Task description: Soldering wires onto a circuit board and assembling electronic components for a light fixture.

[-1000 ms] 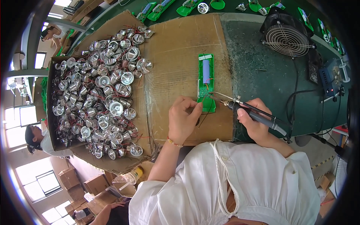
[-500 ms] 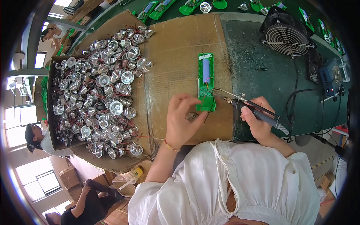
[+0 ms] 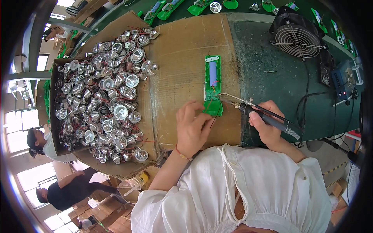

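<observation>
On the cardboard in front of me lies a green plastic housing (image 3: 218, 70) with a purple cylindrical battery (image 3: 213, 73) and a small circuit board (image 3: 211, 95). Thin red and black wires run from the board toward me. My left hand (image 3: 191, 126) is at the housing's near end, fingers curled and thumb close to them beside the wires; what they hold is hidden. Gripped in my right hand (image 3: 268, 122) is a soldering iron (image 3: 268, 117) with a thin metal feed tube along it. Its tip reaches the board's right edge; contact is unclear.
A cardboard box (image 3: 64, 149) heaped with silver reflectors (image 3: 120, 112) stands at left. At right are a fan with a round grille (image 3: 297, 40), a blue soldering station (image 3: 341, 87) and cables. More green housings (image 3: 165, 11) line the back. Two people are visible at left.
My left hand has shifted slightly toward me and its fingers have drawn closer together; the reflector visible between them is now hidden. The iron stays nearly still. A seated person at left now stands.
</observation>
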Tool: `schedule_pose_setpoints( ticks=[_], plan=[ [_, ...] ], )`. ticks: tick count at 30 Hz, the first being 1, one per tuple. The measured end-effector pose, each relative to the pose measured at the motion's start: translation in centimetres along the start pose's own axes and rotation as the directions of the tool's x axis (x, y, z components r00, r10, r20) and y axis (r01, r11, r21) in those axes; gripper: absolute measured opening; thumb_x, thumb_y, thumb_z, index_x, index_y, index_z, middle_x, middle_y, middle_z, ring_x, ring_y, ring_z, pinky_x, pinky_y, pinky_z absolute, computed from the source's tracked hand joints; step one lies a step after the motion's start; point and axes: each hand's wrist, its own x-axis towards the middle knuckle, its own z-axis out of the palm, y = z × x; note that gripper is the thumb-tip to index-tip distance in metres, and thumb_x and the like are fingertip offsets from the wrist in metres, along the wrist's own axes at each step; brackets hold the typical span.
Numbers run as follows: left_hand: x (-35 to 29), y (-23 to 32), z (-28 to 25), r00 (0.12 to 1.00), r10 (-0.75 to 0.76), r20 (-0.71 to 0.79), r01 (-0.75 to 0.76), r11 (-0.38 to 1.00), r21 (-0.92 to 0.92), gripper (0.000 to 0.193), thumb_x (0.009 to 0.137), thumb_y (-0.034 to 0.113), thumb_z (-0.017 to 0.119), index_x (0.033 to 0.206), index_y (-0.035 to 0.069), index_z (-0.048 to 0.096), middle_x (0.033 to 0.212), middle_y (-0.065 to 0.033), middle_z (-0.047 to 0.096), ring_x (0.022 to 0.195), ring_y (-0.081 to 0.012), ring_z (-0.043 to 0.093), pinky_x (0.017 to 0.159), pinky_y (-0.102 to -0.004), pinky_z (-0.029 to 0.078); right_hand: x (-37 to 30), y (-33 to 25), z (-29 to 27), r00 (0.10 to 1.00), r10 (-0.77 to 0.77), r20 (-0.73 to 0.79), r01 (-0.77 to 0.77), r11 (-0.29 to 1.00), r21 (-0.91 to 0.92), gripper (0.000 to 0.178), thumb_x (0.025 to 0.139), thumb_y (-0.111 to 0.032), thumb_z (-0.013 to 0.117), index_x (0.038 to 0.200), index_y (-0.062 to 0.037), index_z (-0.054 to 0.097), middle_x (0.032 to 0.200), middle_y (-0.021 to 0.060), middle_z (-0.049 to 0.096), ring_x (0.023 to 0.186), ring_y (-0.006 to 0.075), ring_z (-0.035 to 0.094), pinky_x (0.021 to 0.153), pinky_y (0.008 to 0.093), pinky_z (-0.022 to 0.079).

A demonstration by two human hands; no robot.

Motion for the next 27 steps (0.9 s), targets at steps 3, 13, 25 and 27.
schedule_pose_setpoints(
  ticks=[3,13,25,27],
  plan=[
    [0.3,-0.4,-0.3,0.962,-0.267,-0.053,0.254,0.951,-0.177,0.009,0.072,0.006,0.068,0.076,0.003,0.061,0.092,-0.0101,0.056,0.087,-0.0272,0.053,0.075,-0.0337,0.043,0.1,0.1,0.3,0.999,0.034,0.025,-0.035,0.999,0.016,0.016,0.079,-0.011,0.066,0.080,-0.0009,0.054,0.062,0.0016,0.058,0.055,0.0051,0.052,0.049,0.0210,0.041],
    [1.4,-1.2,0.8,0.879,-0.476,0.030,0.457,0.823,-0.338,0.012,0.077,0.011,0.067,0.075,0.001,0.061,0.077,-0.0106,0.059,0.073,-0.0252,0.055,0.066,-0.0329,0.045,0.7,0.4,1.5,0.997,0.068,0.022,-0.070,0.993,0.095,0.014,0.079,-0.010,0.066,0.080,-0.0013,0.054,0.061,0.0010,0.058,0.054,0.0037,0.050,0.049,0.0203,0.041],
    [1.4,-1.2,1.1,0.855,-0.518,0.033,0.495,0.795,-0.350,0.014,0.077,0.013,0.067,0.074,0.000,0.061,0.076,-0.0105,0.060,0.073,-0.0251,0.056,0.065,-0.0335,0.045,1.0,0.2,1.3,0.996,-0.065,0.061,0.068,0.996,-0.049,0.016,0.078,-0.011,0.067,0.078,-0.0017,0.054,0.061,0.0013,0.058,0.053,0.0030,0.050,0.047,0.0204,0.040],
    [1.5,-1.3,1.2,0.845,-0.533,0.039,0.509,0.781,-0.362,0.013,0.076,0.012,0.067,0.074,0.000,0.061,0.075,-0.0104,0.060,0.072,-0.0245,0.056,0.064,-0.0327,0.046,1.1,-0.1,1.3,0.993,-0.101,0.055,0.106,0.990,-0.095,0.015,0.078,-0.010,0.066,0.078,-0.0015,0.054,0.061,0.0015,0.058,0.052,0.0037,0.051,0.047,0.0209,0.040]
  ],
)
